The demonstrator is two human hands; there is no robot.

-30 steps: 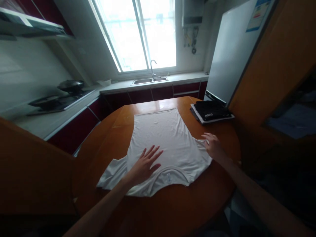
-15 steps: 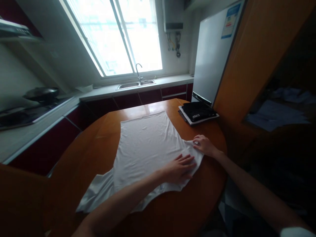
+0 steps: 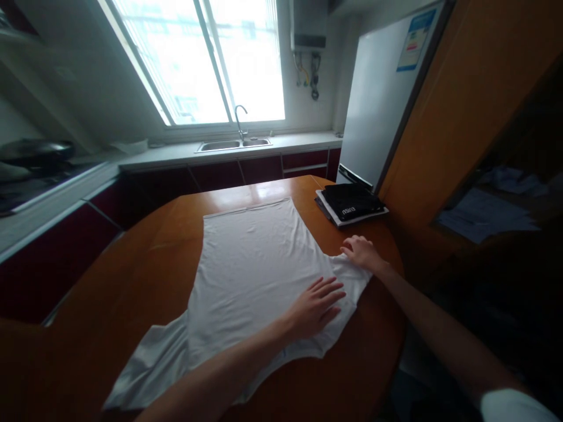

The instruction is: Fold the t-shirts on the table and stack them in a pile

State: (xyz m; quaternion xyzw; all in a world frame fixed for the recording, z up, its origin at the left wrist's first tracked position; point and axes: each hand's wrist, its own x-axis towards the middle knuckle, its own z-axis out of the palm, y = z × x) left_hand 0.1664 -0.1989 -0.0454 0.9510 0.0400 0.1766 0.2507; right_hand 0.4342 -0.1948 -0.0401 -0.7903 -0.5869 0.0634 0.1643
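Note:
A white T-shirt lies spread on the wooden table, its hem toward the window and its neckline nearest me. Slight wrinkles run across the body. My left hand rests palm down on the cloth near the right shoulder, fingers stretched out and spread. At the right sleeve, my right hand has its fingers curled around the upper edge, and the fabric there is partly hidden under the hand. The left sleeve lies creased at the lower left, partly behind my left forearm.
Beyond the shirt, a folded stack with a black garment on top sits on the round table. A counter with a sink runs under the window. A fridge stands at the back right, and a pan on the left.
The view has shifted a little to the right. The right sleeve reaches slightly farther out. My left hand stays on the shirt, and my right hand is still at the sleeve edge.

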